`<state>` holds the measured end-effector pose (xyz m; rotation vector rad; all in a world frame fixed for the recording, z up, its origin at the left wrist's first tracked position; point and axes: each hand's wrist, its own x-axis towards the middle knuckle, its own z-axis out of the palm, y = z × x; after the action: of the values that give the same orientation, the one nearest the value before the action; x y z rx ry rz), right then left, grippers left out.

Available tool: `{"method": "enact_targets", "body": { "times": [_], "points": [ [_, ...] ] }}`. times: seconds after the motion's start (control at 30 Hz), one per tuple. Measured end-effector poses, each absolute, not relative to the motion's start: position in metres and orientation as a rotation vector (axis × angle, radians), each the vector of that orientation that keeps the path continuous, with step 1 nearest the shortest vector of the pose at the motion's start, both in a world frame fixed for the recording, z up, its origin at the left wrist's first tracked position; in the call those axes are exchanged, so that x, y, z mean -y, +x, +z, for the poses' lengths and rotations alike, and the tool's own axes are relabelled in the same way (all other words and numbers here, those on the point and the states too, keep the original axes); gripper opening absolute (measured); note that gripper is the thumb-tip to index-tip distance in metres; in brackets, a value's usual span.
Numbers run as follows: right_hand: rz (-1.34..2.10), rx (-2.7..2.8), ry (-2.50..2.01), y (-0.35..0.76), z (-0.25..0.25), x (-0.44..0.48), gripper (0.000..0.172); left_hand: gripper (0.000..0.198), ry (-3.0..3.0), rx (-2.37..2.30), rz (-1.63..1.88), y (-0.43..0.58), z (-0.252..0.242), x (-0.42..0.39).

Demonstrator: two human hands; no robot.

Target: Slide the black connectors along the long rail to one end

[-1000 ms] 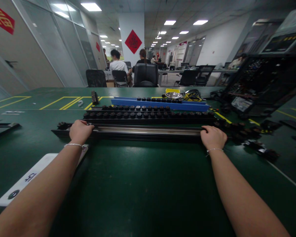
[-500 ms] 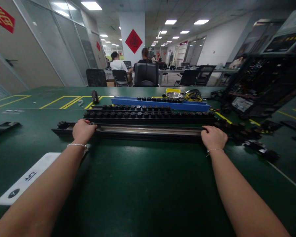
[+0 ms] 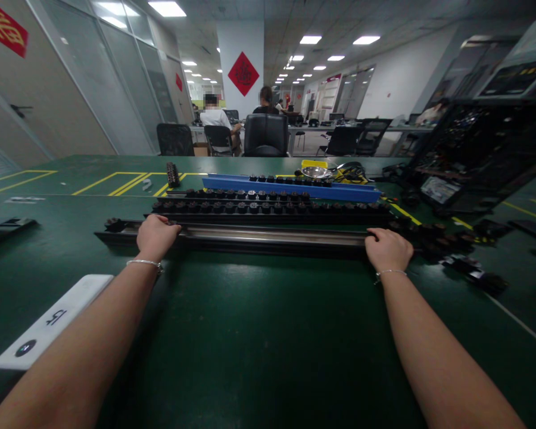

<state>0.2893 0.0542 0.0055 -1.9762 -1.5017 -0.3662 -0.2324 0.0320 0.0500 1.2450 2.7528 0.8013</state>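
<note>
A long black rail [image 3: 268,238] with a shiny metal channel lies crosswise on the green table. Near its left end, my left hand [image 3: 156,238] is closed, fingers down at the channel, on a small dark part mostly hidden under the fingertips. The right end of the rail is gripped by my right hand [image 3: 389,249], thumb on the near side and fingers curled over the top. A black wheeled piece [image 3: 114,224] sits in the rail's left end, left of my left hand. Just behind the rail runs a row of black roller pieces [image 3: 250,208] on another black rail.
Farther back lie a blue rail [image 3: 259,188], a metal bowl [image 3: 316,172] and an upright-looking stack of dark rollers [image 3: 173,174]. Loose black parts [image 3: 446,238] lie at the right, below a dark rack [image 3: 477,137]. A white power-bank-like slab [image 3: 53,322] is by my left forearm.
My left hand has slid slightly to the right along the rail. My right hand and the rail have stayed almost in place.
</note>
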Motion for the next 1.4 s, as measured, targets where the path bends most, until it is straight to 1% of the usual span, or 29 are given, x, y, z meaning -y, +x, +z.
{"method": "enact_targets", "body": {
  "times": [0.37, 1.03, 1.4],
  "points": [
    [-0.379, 1.502, -1.988, 0.291, 0.004, -0.056, 0.037, 0.041, 1.263, -2.741, 0.782, -0.224, 0.053, -0.031],
    [-0.373, 1.510, -1.972, 0.289, 0.005, -0.054, 0.035, 0.038, 1.302, -2.692, 0.867, -0.209, 0.049, -0.031],
    [-0.352, 1.498, -1.989, 0.288, 0.006, -0.053, 0.036, 0.039, 1.302, -2.674, 0.877, -0.202, 0.047, -0.032]
  ]
}}
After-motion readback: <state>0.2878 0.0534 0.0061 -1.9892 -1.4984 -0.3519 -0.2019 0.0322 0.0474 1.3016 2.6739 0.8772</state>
